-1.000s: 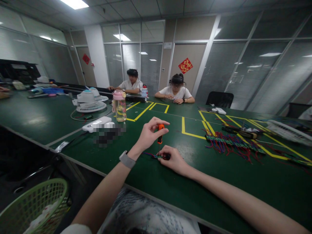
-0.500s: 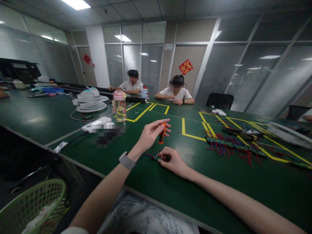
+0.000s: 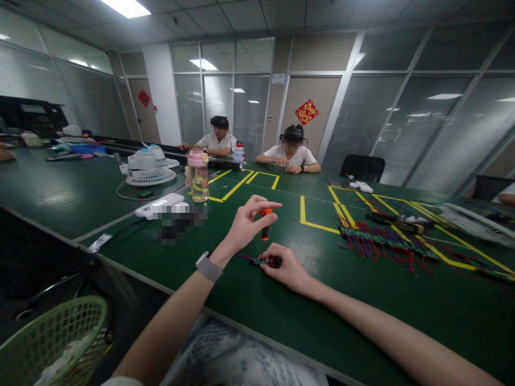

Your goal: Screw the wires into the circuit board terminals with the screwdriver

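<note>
Above the table [image 3: 322, 254], my right hand [image 3: 287, 266] pinches the board [image 3: 254, 262], left hand [image 3: 246, 222] grips the screwdriver [image 3: 264, 234]; tilted, it might skid off!

1. Dim light is cast from a ceiling panel [image 3: 126, 8];
2. bright reflections are thrown by the glass [image 3: 434, 128];
3. the space beneath the table [image 3: 80, 198] is sunk in shadow;
4. edges are stretched and slightly blurred.
</note>
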`<action>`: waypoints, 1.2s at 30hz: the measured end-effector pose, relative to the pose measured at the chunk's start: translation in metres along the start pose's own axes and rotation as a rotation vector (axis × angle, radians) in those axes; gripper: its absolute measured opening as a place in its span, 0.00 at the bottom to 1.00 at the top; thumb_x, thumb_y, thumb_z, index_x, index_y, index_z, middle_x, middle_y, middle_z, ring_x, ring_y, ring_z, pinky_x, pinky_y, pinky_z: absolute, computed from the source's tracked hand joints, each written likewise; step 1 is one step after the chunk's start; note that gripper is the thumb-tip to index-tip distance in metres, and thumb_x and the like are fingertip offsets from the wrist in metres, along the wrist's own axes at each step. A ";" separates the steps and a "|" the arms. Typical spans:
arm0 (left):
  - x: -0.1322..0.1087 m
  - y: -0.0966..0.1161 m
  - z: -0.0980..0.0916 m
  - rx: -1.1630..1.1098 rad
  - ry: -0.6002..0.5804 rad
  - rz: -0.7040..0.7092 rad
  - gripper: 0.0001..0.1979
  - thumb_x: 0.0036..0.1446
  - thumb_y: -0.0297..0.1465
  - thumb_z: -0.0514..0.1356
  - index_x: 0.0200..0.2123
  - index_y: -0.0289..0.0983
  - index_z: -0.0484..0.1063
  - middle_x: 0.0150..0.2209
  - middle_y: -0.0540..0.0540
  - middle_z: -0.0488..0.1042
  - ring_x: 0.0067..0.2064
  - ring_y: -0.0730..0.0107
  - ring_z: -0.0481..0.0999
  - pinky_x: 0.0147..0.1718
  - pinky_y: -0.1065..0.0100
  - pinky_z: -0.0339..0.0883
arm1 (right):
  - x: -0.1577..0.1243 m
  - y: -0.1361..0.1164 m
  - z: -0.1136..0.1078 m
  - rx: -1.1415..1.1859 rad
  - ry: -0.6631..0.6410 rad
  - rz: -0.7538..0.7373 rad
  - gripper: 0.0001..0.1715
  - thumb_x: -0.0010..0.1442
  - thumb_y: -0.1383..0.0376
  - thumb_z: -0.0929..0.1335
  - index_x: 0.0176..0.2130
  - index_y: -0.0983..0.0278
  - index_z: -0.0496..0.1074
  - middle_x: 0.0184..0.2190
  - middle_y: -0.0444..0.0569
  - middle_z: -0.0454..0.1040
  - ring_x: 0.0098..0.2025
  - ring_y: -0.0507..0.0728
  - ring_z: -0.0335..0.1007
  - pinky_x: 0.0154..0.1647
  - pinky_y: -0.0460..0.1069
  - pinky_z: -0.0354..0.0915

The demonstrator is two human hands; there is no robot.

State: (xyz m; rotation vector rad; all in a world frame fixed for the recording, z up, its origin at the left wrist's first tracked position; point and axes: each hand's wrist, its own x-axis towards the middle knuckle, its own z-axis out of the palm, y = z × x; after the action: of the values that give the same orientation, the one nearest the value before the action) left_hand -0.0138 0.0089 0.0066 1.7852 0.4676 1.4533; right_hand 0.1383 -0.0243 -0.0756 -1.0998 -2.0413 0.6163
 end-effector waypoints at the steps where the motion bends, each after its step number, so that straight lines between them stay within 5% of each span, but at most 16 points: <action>1: 0.000 0.000 0.000 -0.024 -0.028 -0.007 0.13 0.55 0.35 0.61 0.43 0.38 0.77 0.41 0.45 0.69 0.39 0.73 0.72 0.36 0.71 0.68 | 0.000 0.000 0.000 0.000 0.002 -0.003 0.08 0.49 0.75 0.68 0.32 0.68 0.76 0.29 0.46 0.69 0.28 0.50 0.64 0.29 0.45 0.61; 9: -0.001 0.002 0.001 0.044 -0.024 0.005 0.14 0.54 0.35 0.63 0.43 0.38 0.76 0.37 0.47 0.67 0.36 0.74 0.69 0.34 0.73 0.66 | 0.000 0.000 0.000 -0.007 0.005 -0.019 0.08 0.49 0.74 0.68 0.31 0.66 0.75 0.28 0.45 0.69 0.28 0.49 0.64 0.29 0.44 0.62; 17: 0.000 0.002 0.000 -0.269 -0.153 -0.102 0.15 0.60 0.34 0.55 0.47 0.35 0.72 0.41 0.42 0.73 0.44 0.64 0.75 0.46 0.63 0.68 | 0.000 0.000 0.000 -0.019 0.007 -0.018 0.07 0.50 0.74 0.69 0.32 0.66 0.76 0.28 0.45 0.69 0.27 0.49 0.63 0.28 0.44 0.61; 21: -0.002 0.006 0.000 -0.082 -0.101 -0.096 0.13 0.56 0.35 0.60 0.43 0.35 0.75 0.39 0.44 0.71 0.37 0.71 0.72 0.37 0.70 0.68 | 0.000 0.001 0.000 -0.016 0.011 -0.016 0.08 0.50 0.74 0.68 0.32 0.67 0.76 0.28 0.45 0.69 0.27 0.49 0.63 0.28 0.44 0.61; 24: -0.002 0.006 0.000 -0.174 -0.167 -0.150 0.16 0.58 0.35 0.59 0.48 0.35 0.72 0.35 0.45 0.72 0.34 0.72 0.73 0.35 0.70 0.69 | 0.000 0.001 0.000 -0.018 0.009 -0.015 0.08 0.50 0.74 0.68 0.32 0.66 0.76 0.28 0.45 0.69 0.27 0.49 0.63 0.28 0.44 0.61; 29: -0.002 0.001 0.002 -0.376 -0.203 -0.162 0.16 0.61 0.34 0.54 0.49 0.35 0.71 0.45 0.39 0.73 0.44 0.62 0.74 0.41 0.64 0.71 | 0.000 -0.001 -0.001 -0.023 0.004 -0.017 0.07 0.50 0.74 0.68 0.31 0.66 0.75 0.28 0.45 0.70 0.27 0.50 0.64 0.29 0.45 0.62; 36: 0.000 0.003 0.000 -0.020 -0.055 -0.048 0.14 0.51 0.33 0.64 0.42 0.36 0.76 0.40 0.44 0.71 0.38 0.71 0.72 0.36 0.71 0.68 | 0.000 0.000 0.000 -0.011 0.006 -0.010 0.07 0.50 0.74 0.68 0.32 0.66 0.75 0.29 0.45 0.70 0.28 0.50 0.64 0.29 0.45 0.62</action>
State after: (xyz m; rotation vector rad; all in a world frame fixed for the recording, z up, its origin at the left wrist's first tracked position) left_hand -0.0147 0.0071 0.0087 1.7817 0.4633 1.3686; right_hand 0.1383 -0.0247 -0.0753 -1.0965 -2.0464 0.5968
